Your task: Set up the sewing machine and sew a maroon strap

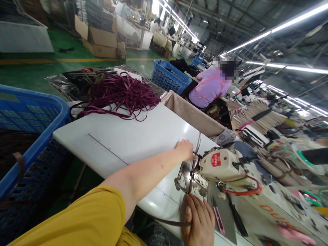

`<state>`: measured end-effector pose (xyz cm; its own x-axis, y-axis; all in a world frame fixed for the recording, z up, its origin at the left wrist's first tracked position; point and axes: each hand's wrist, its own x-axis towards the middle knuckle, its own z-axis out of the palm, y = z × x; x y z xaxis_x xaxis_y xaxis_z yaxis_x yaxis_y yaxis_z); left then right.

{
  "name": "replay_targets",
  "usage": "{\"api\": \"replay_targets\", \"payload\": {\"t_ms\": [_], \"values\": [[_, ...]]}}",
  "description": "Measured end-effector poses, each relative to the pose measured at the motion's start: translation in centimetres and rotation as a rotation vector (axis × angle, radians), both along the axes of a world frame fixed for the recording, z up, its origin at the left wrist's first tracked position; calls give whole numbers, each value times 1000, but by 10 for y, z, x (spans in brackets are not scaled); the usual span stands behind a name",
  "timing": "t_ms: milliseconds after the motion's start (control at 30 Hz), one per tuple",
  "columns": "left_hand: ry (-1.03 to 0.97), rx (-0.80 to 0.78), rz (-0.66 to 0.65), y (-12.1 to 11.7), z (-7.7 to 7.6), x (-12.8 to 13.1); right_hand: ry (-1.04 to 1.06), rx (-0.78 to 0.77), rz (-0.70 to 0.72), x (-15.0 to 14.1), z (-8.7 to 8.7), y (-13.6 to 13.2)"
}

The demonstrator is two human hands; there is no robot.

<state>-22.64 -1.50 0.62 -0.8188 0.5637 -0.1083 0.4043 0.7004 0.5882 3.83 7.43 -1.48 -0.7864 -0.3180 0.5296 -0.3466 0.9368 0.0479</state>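
My left hand (185, 150) reaches across the white table (123, 140) to the far side of the sewing machine head (222, 167), its fingers closed on a thin dark strap (197, 143) that rises behind the needle. Nearer to me, my right hand (199, 218) lies flat with fingers together, pressing the same dark strap (174, 222) down on the machine bed in front of the presser foot.
A heap of maroon straps (120, 94) lies at the table's far end. A blue plastic crate (28, 143) stands at my left. Pink thread snips (217, 216) and black scissors (237, 218) lie right of my hand. A seated person in purple (208, 89) works ahead beside another blue crate (169, 76).
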Motion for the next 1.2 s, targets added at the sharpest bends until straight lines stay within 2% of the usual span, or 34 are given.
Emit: {"api": "replay_targets", "payload": {"t_ms": [333,533,833,1200], "values": [[65,40,34,20,-5,-12,2,29,-11,0,-4,5],[98,76,35,16,-9,-13,-12,36,-25,-1,-4,5],[143,87,-41,12,-8,-10,-28,15,-28,-1,0,2],[124,91,1,9,-8,-11,-37,18,-28,-1,0,2]]}}
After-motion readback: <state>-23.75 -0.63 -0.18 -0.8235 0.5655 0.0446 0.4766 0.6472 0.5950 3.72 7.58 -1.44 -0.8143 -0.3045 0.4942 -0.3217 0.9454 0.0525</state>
